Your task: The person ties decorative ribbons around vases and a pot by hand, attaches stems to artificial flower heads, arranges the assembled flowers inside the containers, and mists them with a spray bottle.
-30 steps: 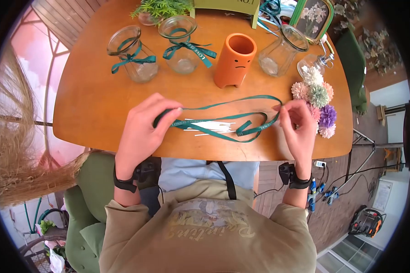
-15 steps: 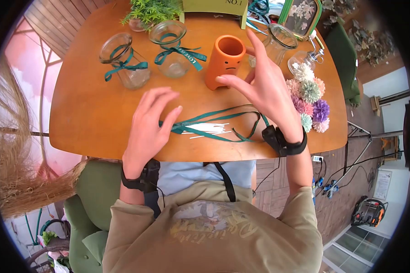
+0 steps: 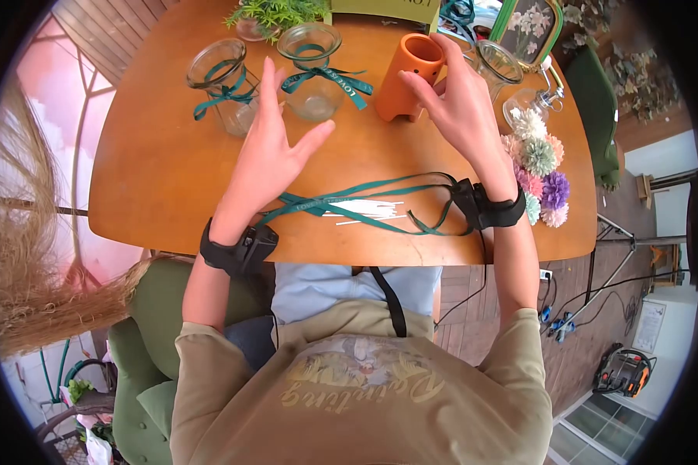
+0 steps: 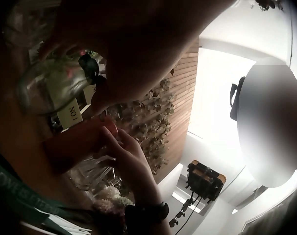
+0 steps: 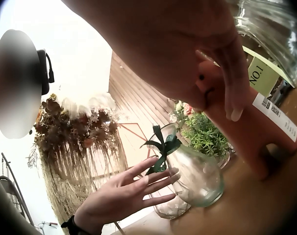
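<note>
My right hand grips the upper part of an orange ceramic vase, thumb on one side and fingers round the other. A drawn frowning face and a white label show on the vase in the right wrist view. My left hand is held up over the table, its fingers spread and nothing in them. Beyond it stand two glass vases, the left one and the right one, each with a green ribbon bow at the neck. A long loose green ribbon lies across thin white sticks.
To the right are a third glass vase without a bow, a glass bottle and several pompom flowers. At the back stand a green plant, a green sign and a framed picture.
Both hands have let go of the loose ribbon. My right hand has reached forward and taken hold of the orange vase, which has shifted slightly away. The left hand has moved forward, fingers opening.
</note>
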`<state>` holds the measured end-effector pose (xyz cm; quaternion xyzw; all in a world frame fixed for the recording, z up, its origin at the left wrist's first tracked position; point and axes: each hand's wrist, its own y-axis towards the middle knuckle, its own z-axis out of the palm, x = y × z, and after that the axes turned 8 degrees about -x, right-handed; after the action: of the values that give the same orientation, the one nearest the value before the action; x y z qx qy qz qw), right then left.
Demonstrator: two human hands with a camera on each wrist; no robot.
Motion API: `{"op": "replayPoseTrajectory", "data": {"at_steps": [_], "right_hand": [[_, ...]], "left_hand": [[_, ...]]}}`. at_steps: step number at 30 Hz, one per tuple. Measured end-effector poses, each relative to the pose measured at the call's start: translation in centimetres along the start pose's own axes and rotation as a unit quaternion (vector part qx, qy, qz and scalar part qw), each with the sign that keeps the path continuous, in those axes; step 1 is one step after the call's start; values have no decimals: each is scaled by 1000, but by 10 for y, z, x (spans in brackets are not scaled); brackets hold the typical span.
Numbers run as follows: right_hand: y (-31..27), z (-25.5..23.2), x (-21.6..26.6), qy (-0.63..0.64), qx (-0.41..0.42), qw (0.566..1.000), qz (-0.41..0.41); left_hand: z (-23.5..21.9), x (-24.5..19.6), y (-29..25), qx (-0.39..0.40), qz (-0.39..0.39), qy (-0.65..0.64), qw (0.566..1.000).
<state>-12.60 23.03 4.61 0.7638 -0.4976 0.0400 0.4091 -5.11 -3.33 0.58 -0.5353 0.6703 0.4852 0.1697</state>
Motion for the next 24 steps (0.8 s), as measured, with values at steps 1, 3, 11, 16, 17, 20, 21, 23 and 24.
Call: {"op": "replayPoseTrajectory", "data": {"at_steps": [1, 3, 11, 16, 17, 20, 21, 23, 24], "right_hand": [[1, 2, -4, 1, 0, 1000, -1], [2, 6, -9, -14, -20, 1000, -16], [-18, -18, 26, -33, -128, 989, -63], [-39, -26, 38, 103, -63, 991, -54], [-42, -23, 43, 117, -55, 990, -59], [-50, -18, 53, 139, -18, 987, -75], [-52, -18, 58, 148, -21, 987, -62], [-58, -13, 50, 133, -32, 987, -88], [-60, -11, 47, 119, -40, 985, -116]], "left_hand": [[-1, 1, 3, 7, -11, -14, 1000], [0, 5, 8, 2, -5, -13, 1000], [14, 23, 39, 7, -11, 7, 1000], [15, 8, 39, 3, -3, 53, 999], [16, 5, 36, 5, -1, 53, 999], [18, -9, 23, 13, 38, 16, 999], [19, -14, 17, 22, 32, 13, 999], [18, -26, 6, 36, 33, 17, 999], [18, -29, 4, 38, 34, 16, 999]]}}
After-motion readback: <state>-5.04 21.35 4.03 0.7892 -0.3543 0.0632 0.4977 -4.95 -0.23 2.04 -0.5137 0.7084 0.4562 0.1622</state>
